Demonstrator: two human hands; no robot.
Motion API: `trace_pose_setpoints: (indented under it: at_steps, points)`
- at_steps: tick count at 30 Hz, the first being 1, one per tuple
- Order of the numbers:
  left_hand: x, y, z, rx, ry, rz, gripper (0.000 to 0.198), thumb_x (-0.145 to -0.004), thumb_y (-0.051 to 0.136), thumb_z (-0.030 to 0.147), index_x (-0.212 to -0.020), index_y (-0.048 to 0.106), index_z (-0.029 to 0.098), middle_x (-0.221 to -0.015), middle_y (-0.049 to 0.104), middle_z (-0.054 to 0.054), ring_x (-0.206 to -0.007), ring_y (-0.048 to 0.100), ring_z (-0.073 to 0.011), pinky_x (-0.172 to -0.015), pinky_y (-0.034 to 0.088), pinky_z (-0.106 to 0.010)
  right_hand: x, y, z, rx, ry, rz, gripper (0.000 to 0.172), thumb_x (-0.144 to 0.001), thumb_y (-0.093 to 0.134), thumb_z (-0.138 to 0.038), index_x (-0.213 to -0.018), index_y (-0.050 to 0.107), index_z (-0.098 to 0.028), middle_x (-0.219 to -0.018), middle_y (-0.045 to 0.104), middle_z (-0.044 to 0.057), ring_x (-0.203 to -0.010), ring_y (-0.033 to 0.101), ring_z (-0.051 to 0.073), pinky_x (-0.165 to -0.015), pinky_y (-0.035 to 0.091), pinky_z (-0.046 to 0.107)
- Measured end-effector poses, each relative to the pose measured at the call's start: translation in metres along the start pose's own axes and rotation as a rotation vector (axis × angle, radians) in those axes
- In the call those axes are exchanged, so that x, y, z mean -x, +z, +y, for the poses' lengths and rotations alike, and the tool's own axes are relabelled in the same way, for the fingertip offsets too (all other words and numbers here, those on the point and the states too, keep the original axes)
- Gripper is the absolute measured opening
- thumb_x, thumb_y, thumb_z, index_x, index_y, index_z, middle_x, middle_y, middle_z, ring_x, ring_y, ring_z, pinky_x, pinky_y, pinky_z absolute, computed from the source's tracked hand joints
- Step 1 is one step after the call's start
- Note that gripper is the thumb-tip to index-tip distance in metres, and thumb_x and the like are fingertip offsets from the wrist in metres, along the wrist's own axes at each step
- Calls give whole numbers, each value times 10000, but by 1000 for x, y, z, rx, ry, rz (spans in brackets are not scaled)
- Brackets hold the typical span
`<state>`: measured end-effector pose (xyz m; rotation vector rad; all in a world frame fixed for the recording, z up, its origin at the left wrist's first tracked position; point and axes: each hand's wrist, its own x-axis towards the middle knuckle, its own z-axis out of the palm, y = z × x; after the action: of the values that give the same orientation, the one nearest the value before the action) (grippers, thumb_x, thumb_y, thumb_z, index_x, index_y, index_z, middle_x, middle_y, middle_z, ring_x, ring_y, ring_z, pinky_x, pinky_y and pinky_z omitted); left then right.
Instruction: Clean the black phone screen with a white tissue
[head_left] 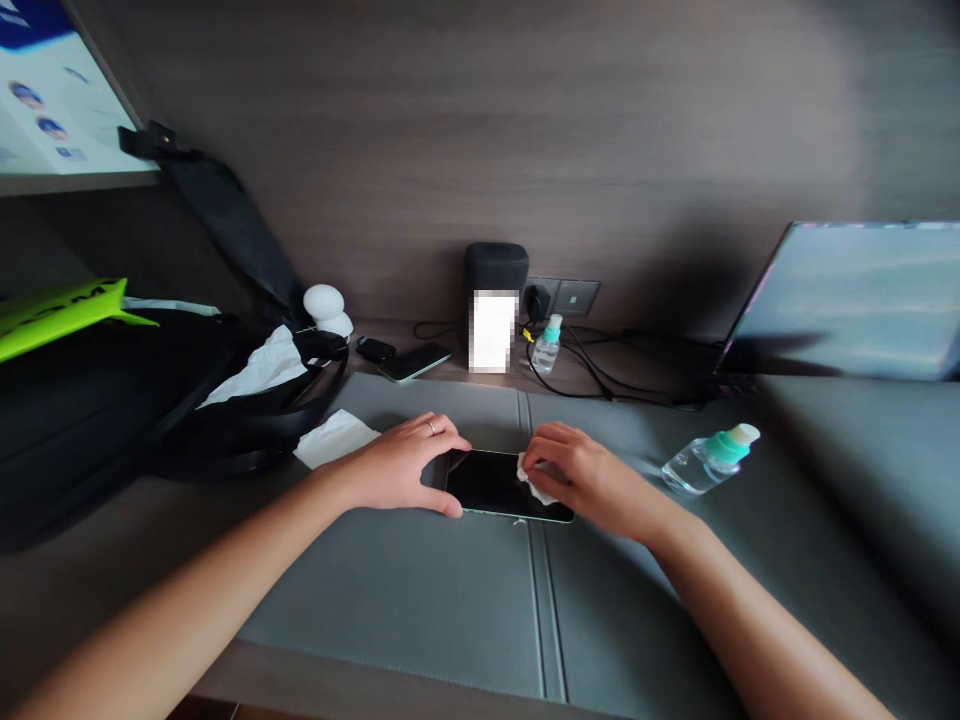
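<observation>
**Two hands on a dark phone at the middle of the desk mat**

A flat black-screened smartphone (501,484) lies screen-up on the grey leather desk mat (420,590), just below the centre of the frame. The left hand (405,465), a ring on one finger, is clasped over the phone's left end, fingers curled across the top edge and thumb against the near edge, pinning it to the mat. The right hand (581,475) presses a small crumpled white wipe (534,483) onto the right part of the screen, fingertips bunched on the wipe.

To the right of centre, a clear plastic spray bottle with a teal collar (709,460) lies on its side on the mat, well apart from the hands. A folded white tissue (334,437) rests left of the left hand, beside a black bag (112,400) filling the left of the frame. Along the wooden back wall, at centre, stand a dark cylindrical speaker (495,268), a second small spray bottle (547,345) upright, and another phone (414,362). A tilted laptop screen (847,295) occupies the right edge.
</observation>
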<state>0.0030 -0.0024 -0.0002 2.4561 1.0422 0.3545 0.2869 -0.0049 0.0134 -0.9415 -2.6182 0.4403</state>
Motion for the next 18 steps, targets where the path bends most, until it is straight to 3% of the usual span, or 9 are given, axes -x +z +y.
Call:
trace_pose_setpoints:
  at_steps: [8,15,18]
  points:
    - [0,0,1,18,16,8,621,-744,744,558,-1274,547,299,-1179,562,-51,-1136,527,-284,-963,445,-409,1,0,-3,-35,5,-37,177,-983,484,-206,-865,614,-192,-861,584,35,-818,567,163,-754,453,309]
    - [0,0,0,25,16,4,624,-740,758,542,-1275,550,297,-1187,563,-53,-1141,523,-283,-976,439,-413,0,-3,-4,-44,100,-103,141,-941,540,-173,-813,597,-192,-847,585,26,-796,574,158,-722,449,287]
    - [0,0,0,30,12,8,628,-737,754,550,-1278,553,301,-1187,566,-51,-1139,525,-287,-974,439,-416,-2,2,-5,-41,47,-45,168,-975,503,-210,-844,608,-195,-861,595,34,-812,571,164,-751,452,302]
